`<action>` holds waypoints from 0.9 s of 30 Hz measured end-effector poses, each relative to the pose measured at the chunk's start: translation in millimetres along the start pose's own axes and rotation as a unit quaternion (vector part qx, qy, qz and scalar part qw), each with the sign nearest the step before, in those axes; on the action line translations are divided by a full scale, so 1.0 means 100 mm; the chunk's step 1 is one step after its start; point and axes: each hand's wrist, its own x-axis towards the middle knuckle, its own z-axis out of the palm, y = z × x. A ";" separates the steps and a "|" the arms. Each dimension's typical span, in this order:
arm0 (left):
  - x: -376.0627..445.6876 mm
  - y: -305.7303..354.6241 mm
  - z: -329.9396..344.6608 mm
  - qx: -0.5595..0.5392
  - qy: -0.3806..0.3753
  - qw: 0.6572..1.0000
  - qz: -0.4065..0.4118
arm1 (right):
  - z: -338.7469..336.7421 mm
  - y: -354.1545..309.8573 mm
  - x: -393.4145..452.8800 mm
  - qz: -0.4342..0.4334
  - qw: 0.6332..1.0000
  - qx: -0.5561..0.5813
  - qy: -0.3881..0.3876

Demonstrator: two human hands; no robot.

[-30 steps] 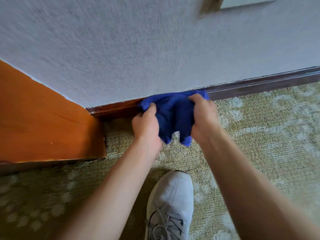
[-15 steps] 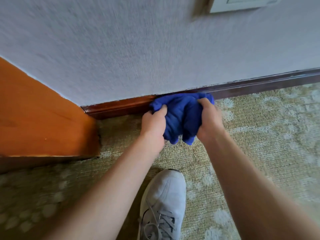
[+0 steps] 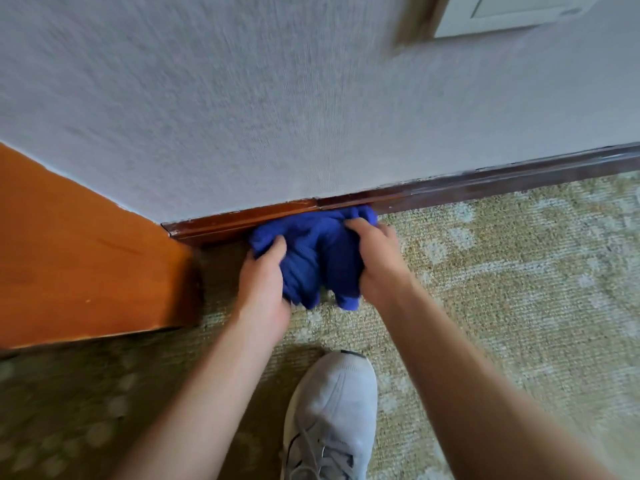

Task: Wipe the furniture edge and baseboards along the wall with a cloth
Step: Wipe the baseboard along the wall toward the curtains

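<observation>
Head view: textured grey wall [image 3: 277,116] above patterned beige carpet [image 3: 502,271], orange wooden furniture panel [image 3: 76,254] at left. Dark glossy wooden baseboard [image 3: 485,183] runs along the wall foot. My bunched blue cloth [image 3: 311,251] sits against it near the furniture, pressed there, I judge, to wipe the strip. My left hand [image 3: 263,289] and right hand [image 3: 377,265] each grip a fold; fabric looks thick, crumpled

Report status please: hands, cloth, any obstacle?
Left hand and right hand both grip blue cloth. Cloth pressed on baseboard. Wooden furniture close left.
</observation>
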 end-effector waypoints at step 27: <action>-0.03 0.27 -0.32 -0.137 0.238 0.959 0.068 | 0.77 0.55 -0.29 0.059 0.996 -0.041 -0.047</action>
